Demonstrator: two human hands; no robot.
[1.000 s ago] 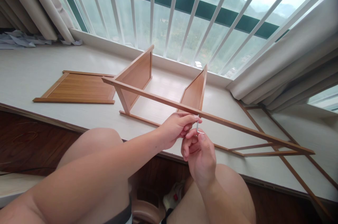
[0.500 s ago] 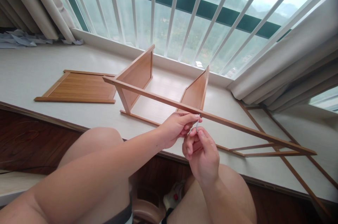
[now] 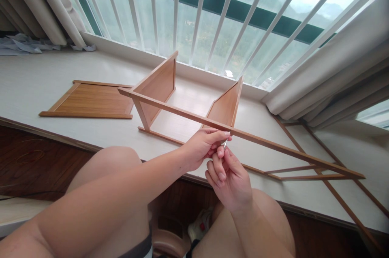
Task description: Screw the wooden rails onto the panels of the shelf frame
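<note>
A thin metal hex key slants between my two hands, its upper end close under the long wooden rail of a partly joined shelf frame. My left hand is closed, thumb and forefinger pinching about the key's upper end against the rail; the exact contact is hidden by the fingers. Below it, my right hand pinches the key's lower part between thumb and fingertips, the other fingers curled. Two wooden panels, the left panel and the right panel, stand on edge behind the rail.
A loose wooden panel lies flat on the white window ledge at left. Another wooden frame leans at the right, crossing the rail's end. White bars and curtains border the ledge; my knees are below its edge.
My right hand has turned and its fingers have shifted on the hex key, tilting the key differently. The left hand stays in place. The right panel's far edge has moved very slightly rightward.
</note>
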